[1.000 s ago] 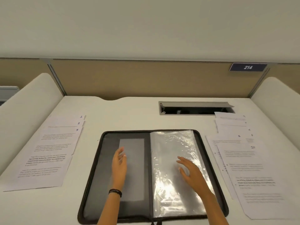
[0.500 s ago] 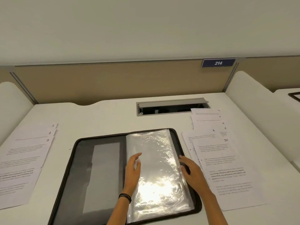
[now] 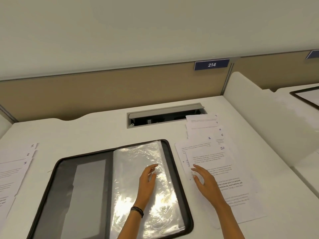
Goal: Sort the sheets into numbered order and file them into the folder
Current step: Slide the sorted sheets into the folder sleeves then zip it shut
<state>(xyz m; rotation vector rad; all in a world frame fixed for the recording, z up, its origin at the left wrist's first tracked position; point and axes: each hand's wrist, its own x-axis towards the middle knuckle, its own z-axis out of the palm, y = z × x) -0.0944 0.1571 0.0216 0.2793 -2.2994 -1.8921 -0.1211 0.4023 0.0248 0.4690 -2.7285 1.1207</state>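
Note:
A black zip folder (image 3: 65,183) lies open on the white desk, its clear plastic sleeves (image 3: 138,161) on the right half. My left hand (image 3: 146,183) hovers over the sleeves with relaxed fingers. My right hand (image 3: 205,183) is over the left edge of the right-hand pile of sheets (image 3: 227,173), fingers spread; the top sheet is marked 10, with 8, 6, 4, 7 and 9 fanned out behind it. On the left lies a second fan of sheets (image 3: 15,169) marked 1, 2 and 3.
A grey cable hatch (image 3: 164,114) is sunk into the desk behind the folder. White side dividers (image 3: 259,121) and a tan back panel with a blue 214 plate (image 3: 211,64) close the desk in. A neighbouring desk shows at the far right.
My view has swung to the right. My left hand moved from the folder's left half onto the sleeves. My right hand moved off the sleeves over to the right-hand pile.

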